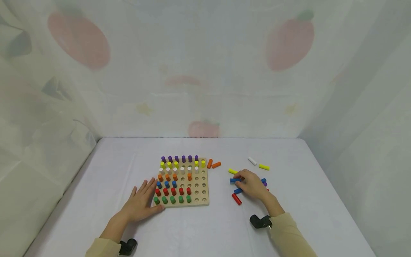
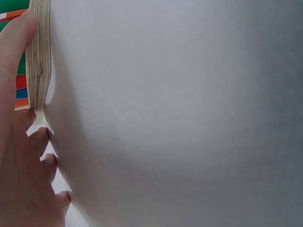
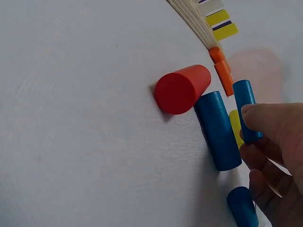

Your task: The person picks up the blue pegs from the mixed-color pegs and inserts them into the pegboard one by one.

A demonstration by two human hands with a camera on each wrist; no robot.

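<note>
My left hand [image 1: 139,204] rests beside the left edge of a wooden pegboard [image 1: 202,198], fingers spread, thumb touching its near corner. In the left wrist view that thumb [image 2: 19,38] lies against the board's side [image 2: 40,66]. Rows of purple, yellow, white, orange, blue, red and green pegs stand in the board. Right of it, my right hand [image 1: 252,184] pinches a blue peg [image 3: 244,92] between thumb and fingers, above the table. Below it lie a second blue peg [image 3: 218,132] and a third [image 3: 241,203]. A red peg [image 1: 236,199] lies nearest the front.
Two loose orange pegs [image 1: 216,164] lie by the board's right edge. A white peg [image 1: 252,161] and a yellow peg [image 1: 264,167] lie beyond my right hand, another yellow peg [image 1: 232,171] beside it. A purple peg [image 1: 265,184] is partly hidden behind that hand.
</note>
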